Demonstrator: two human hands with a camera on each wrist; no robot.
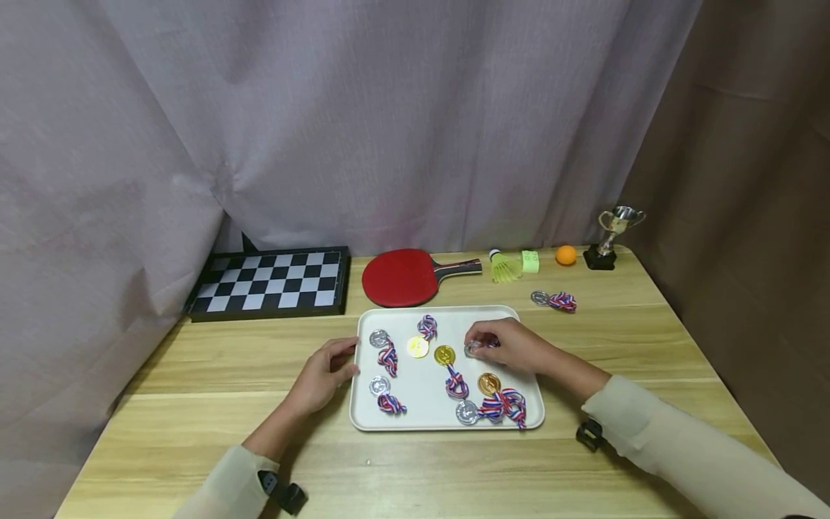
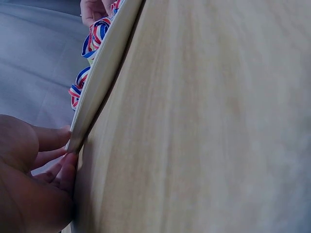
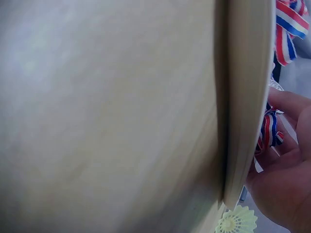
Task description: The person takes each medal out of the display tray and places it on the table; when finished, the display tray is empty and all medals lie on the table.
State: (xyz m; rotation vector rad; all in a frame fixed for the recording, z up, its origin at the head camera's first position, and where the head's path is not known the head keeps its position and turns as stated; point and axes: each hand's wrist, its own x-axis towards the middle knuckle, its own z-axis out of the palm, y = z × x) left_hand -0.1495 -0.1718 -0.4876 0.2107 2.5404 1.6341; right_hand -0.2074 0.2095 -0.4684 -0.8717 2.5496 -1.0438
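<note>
A white tray (image 1: pixel 421 393) lies on the wooden table with several gold, silver and bronze medals on red-white-blue ribbons. My left hand (image 1: pixel 346 358) grips the tray's left rim (image 2: pixel 97 82), with its fingers (image 2: pixel 51 140) curled against the edge. Over the tray's far right part, my right hand (image 1: pixel 480 347) pinches a silver medal (image 1: pixel 472 349). Its ribbon (image 3: pixel 268 131) lies in the curled fingers (image 3: pixel 289 103). A bronze medal (image 1: pixel 488 383) and a gold medal (image 1: pixel 444 355) lie just nearer in the tray.
Along the back stand a chessboard (image 1: pixel 269 282), a red paddle (image 1: pixel 402 277), a shuttlecock (image 1: pixel 502 268), a green roll (image 1: pixel 530 261), an orange ball (image 1: pixel 565 255) and a small trophy (image 1: pixel 612 234). One silver medal (image 1: pixel 551 299) lies on the table beyond the tray. A curtain hangs behind.
</note>
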